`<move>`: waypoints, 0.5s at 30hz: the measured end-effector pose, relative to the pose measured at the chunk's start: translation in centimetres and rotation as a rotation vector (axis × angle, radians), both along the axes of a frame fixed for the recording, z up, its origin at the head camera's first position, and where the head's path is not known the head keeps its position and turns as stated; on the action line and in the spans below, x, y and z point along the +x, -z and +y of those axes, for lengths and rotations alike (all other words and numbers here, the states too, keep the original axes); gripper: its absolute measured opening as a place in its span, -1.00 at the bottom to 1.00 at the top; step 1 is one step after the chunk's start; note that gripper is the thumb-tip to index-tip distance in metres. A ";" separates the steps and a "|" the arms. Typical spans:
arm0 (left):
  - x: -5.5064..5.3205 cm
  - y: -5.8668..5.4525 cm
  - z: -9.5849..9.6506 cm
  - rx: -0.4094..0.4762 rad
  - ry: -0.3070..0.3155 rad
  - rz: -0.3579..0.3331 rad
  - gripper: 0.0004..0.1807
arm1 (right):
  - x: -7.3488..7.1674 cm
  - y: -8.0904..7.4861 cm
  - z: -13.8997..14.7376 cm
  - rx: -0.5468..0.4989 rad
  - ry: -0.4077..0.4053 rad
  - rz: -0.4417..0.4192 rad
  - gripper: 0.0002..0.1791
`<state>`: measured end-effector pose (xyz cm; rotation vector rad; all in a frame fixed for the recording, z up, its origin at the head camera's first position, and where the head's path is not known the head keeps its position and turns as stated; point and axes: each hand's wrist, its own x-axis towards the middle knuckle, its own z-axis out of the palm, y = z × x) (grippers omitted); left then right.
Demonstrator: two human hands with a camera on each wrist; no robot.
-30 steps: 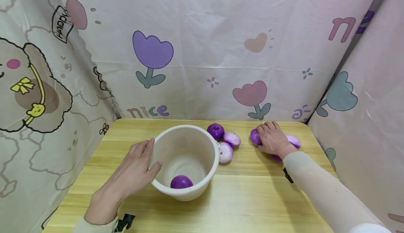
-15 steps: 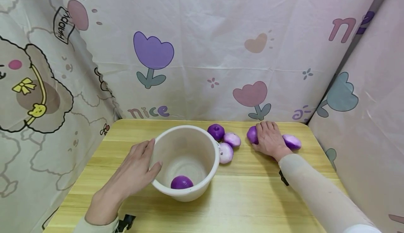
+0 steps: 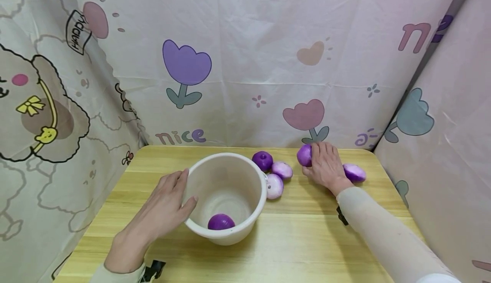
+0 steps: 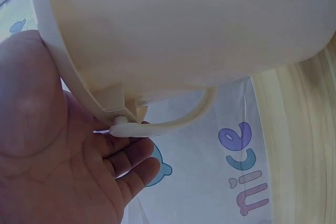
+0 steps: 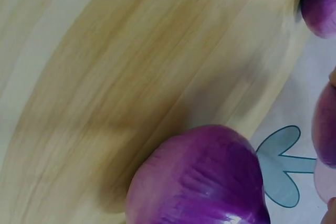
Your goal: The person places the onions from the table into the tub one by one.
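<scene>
A white plastic bucket (image 3: 226, 193) stands on the table with one purple onion (image 3: 221, 222) inside. My left hand (image 3: 161, 206) holds the bucket's left rim, thumb hooked over it; in the left wrist view its fingers (image 4: 134, 156) curl beside the curved handle (image 4: 173, 124). At the back right, my right hand (image 3: 326, 166) grips a purple onion (image 3: 304, 155), which shows at its left side. Another onion (image 3: 354, 172) lies just right of that hand. In the right wrist view a large purple onion (image 5: 199, 182) fills the bottom. The right palm is hidden.
Between bucket and right hand sit a dark purple onion (image 3: 262, 160) and two paler ones, a farther onion (image 3: 282, 170) and a nearer onion (image 3: 274, 186) by the bucket's rim. A printed curtain (image 3: 245, 61) rises behind the wooden table (image 3: 299, 240) and along both sides.
My right hand has shifted left and slightly back, bringing the onion along. The onion seen under its wrist a second ago is now hidden. Left hand and bucket keep their place.
</scene>
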<state>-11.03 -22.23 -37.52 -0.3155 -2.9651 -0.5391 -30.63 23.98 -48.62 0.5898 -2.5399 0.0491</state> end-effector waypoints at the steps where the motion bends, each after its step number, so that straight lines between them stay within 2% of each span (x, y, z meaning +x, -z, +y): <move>1: 0.0 0.0 0.0 0.000 0.000 0.001 -0.13 | 0.1 -0.1 -0.1 -0.016 0.004 0.000 -0.08; 5: 0.1 0.0 0.0 0.001 -0.001 0.003 -0.13 | 0.2 -0.3 -0.4 -0.061 0.016 0.005 -0.10; 15: 0.1 0.0 0.0 0.003 0.002 0.004 -0.14 | 0.7 -1.2 -1.1 -0.100 0.018 0.049 -0.09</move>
